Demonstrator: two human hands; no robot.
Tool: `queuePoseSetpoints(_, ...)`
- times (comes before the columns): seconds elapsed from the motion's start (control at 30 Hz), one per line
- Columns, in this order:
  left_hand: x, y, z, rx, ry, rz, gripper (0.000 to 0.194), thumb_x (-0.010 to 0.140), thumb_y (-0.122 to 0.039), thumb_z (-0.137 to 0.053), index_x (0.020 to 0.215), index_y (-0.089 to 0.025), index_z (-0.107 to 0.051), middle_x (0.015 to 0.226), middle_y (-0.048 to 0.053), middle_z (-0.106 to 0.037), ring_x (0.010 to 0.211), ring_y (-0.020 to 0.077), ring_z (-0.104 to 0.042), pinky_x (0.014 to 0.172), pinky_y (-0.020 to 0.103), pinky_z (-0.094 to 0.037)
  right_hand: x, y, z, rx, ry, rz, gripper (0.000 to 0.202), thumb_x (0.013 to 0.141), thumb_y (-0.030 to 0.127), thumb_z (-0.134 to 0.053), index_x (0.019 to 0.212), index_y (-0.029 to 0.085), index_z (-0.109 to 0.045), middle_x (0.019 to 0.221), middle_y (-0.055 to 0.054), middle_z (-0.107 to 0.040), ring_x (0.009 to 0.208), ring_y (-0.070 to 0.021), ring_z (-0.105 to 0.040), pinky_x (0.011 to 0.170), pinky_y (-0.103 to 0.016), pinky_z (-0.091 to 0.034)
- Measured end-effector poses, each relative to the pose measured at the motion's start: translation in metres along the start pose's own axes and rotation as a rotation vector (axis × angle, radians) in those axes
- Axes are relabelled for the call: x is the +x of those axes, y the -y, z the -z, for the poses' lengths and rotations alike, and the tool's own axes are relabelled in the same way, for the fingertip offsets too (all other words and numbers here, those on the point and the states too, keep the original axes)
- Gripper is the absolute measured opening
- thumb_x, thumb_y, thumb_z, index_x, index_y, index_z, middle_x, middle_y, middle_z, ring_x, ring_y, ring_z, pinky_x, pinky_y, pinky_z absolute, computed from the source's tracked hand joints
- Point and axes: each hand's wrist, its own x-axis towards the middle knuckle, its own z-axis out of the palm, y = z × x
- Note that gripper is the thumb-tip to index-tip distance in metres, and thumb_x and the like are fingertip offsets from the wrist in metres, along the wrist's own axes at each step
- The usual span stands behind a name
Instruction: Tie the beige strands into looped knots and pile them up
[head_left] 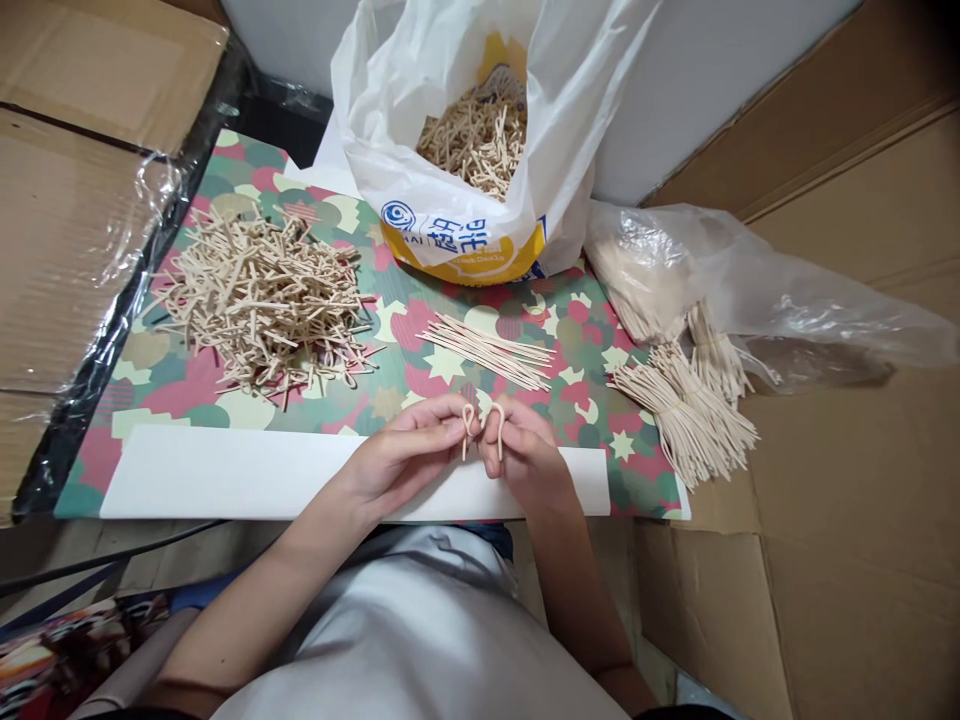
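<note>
My left hand [401, 455] pinches a short pale cord [465, 440], bent into a small closed loop with its ends hanging down. Close beside it, my right hand [536, 460] is closed on another pale cord [500, 440], curved over into a hook. Both hands are just above the table's near edge, fingertips almost meeting. Beyond them lies a small row of straight pale cords [487, 350]. To the left spreads a large heap of looped cords [262, 295]. On the right, bundles of straight cords [690, 415] rest at the table's edge.
A white plastic bag [465, 240] holding many cord pieces stands at the back. Clear plastic wrapping [810, 285] covers more bundles at right. A white strip [240, 475] runs along the front of the patterned table [390, 400]. Cardboard boxes [67, 260] flank the left side.
</note>
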Motion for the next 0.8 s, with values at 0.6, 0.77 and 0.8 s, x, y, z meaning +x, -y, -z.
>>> queuePoseSetpoints(0.6,-0.003,-0.001,0.003,0.008,0.187,0.025,0.013,0.072,-0.024,-0.069,0.073,-0.011,-0.065,0.071,0.008,-0.065,0.076,0.0214,-0.063,0.072,0.030,-0.043,-0.005,0.009,-0.001,-0.084,0.046,-0.159,0.020,0.078,0.035,-0.061,0.074,0.017,-0.052,0.053,0.005,-0.056,0.043,-0.0060,-0.047,0.044,-0.019,-0.032)
queuePoseSetpoints(0.77,-0.006,0.000,0.004,0.018,0.204,0.055,0.013,0.073,-0.023,-0.068,0.076,-0.011,-0.064,0.075,0.009,-0.066,0.074,0.0218,-0.063,0.071,0.033,-0.045,-0.010,0.011,0.000,-0.123,0.069,-0.211,0.020,0.076,0.035,-0.062,0.076,0.017,-0.052,0.051,0.006,-0.054,0.042,-0.0065,-0.047,0.043,-0.019,-0.032)
queuePoseSetpoints(0.8,-0.007,0.000,0.004,0.032,0.197,0.053,0.013,0.073,-0.024,-0.068,0.076,-0.011,-0.064,0.073,0.009,-0.066,0.073,0.0217,-0.063,0.071,0.033,-0.045,-0.010,0.011,-0.001,-0.122,0.065,-0.211,0.020,0.076,0.035,-0.063,0.075,0.018,-0.051,0.050,0.006,-0.053,0.042,-0.0068,-0.046,0.043,-0.019,-0.032)
